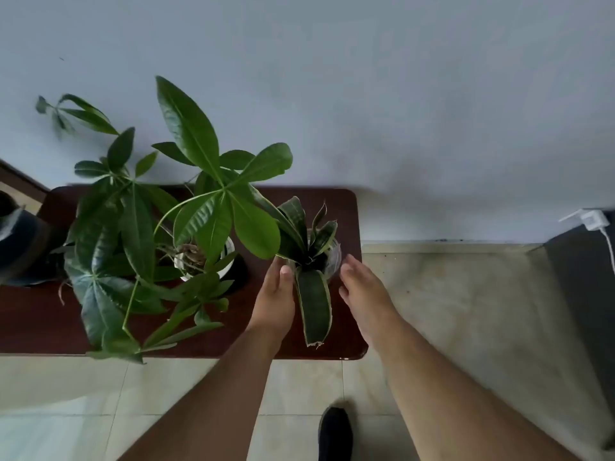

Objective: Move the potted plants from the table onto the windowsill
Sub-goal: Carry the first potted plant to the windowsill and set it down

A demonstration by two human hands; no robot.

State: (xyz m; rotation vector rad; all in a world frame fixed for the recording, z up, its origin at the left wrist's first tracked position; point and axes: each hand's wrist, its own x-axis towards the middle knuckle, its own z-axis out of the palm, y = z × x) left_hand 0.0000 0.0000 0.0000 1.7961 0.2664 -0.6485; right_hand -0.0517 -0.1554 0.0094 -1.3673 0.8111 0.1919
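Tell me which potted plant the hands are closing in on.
The small snake plant at the table's right end, between left hand and right hand; the big-leafed plant stands further left.

Two potted plants stand on one dark surface (319, 201): one leafy plant (199, 207) in a white pot (229, 261), and one snake plant (309, 247) in a clear pot (334, 261). Two hands are in view, the left hand (274, 296) and the right hand (361, 291). One shoe (334, 434) shows on the floor.

No legible text or labels anywhere.
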